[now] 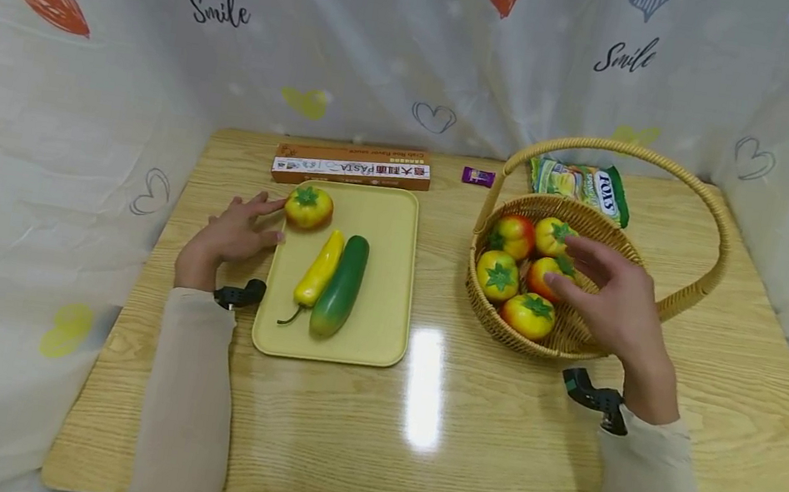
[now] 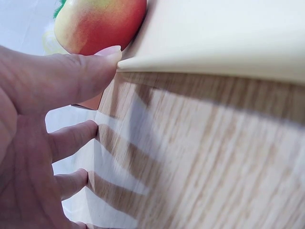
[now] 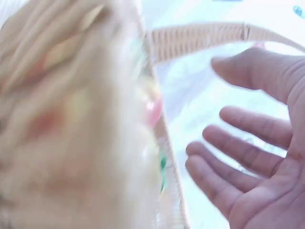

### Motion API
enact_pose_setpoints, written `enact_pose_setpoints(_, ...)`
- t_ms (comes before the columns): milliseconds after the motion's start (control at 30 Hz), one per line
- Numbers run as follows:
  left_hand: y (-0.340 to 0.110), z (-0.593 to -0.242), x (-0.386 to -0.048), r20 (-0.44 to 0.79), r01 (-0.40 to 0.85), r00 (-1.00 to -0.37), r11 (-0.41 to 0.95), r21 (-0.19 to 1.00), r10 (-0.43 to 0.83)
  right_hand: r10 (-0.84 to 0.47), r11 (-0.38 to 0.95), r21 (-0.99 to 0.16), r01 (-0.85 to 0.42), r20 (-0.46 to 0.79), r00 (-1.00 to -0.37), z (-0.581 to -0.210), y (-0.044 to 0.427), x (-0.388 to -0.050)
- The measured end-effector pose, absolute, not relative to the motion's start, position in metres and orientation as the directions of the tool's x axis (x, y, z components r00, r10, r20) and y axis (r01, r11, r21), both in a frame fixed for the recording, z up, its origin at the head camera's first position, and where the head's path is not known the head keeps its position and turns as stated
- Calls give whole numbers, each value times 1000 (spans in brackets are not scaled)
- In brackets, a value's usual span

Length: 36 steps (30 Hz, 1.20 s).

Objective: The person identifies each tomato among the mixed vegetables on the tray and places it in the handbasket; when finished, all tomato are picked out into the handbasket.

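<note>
In the head view a beige tray (image 1: 380, 294) holds a yellow-red tomato (image 1: 308, 208), a yellow chili pepper (image 1: 319, 271) and a green cucumber (image 1: 340, 289). My left hand (image 1: 233, 233) rests at the tray's left edge, fingers spread beside the tomato. Its thumb (image 2: 71, 76) is at the tray rim in the left wrist view, and it grips nothing. Over the right side of a wicker basket (image 1: 504, 329) hovers my right hand (image 1: 617, 302), fingers apart and holding nothing. Several tomatoes (image 1: 498, 276) lie inside the basket; the hand partly covers two of them.
Behind the tray lies a long pasta box (image 1: 353, 166). A small purple packet (image 1: 478, 177) sits to its right. Beyond the basket is a green snack bag (image 1: 584, 189). The tall basket handle (image 1: 620, 148) arches above it. A printed curtain (image 1: 362, 48) borders the table.
</note>
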<state>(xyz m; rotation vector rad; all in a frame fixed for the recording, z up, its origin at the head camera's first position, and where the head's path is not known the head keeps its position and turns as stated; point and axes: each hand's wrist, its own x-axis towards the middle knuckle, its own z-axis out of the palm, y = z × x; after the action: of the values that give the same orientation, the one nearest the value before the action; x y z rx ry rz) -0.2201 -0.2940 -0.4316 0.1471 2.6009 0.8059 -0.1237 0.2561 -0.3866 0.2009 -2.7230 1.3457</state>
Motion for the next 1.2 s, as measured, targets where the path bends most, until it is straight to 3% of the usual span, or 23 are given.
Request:
enact_pose_setpoints(300,-294,-430,-219,-349,-24,-912,819,573,217,-240,416,-839,-351,271,-932,-371,196,-135)
enact_pose_setpoints(667,-294,-430,-218,-355,-31,-909,812,583,220,-387,181,-916,-358,268,-882,-366,115,-166)
enact_pose_setpoints(900,-295,-432,-218,-358,-33,-907,811,584,221,-433,73,-912,-404,335,-837,-365,71,-192)
enact_pose_setpoints(1200,-295,-431,-219,-361,-31,-907,818,574,218,-518,202,-880,-429,276,-810,-371,22,-228)
